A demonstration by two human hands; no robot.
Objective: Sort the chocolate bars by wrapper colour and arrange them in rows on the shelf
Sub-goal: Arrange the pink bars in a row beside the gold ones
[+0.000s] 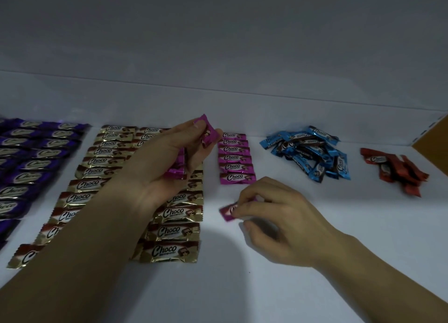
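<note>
- Here right grip (278, 223) pinches one pink bar (226, 213), slanted.
- Left grip (167, 160) clutches a pink bunch (175, 167), roughly upright.
- Pink row (234, 157): six bars, axes crosswise.

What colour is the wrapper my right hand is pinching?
Magenta pink; the head view shows the bar in the right hand.

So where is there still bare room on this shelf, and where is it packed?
Bare: white shelf in front of the heap of blue-wrapped bars and heap of red-wrapped bars, the gap between them, and the strip behind everything. The right hand occupies the spot below the pink-wrapped column. Crowded: gold-wrapped rows and purple-wrapped rows, left.
</note>
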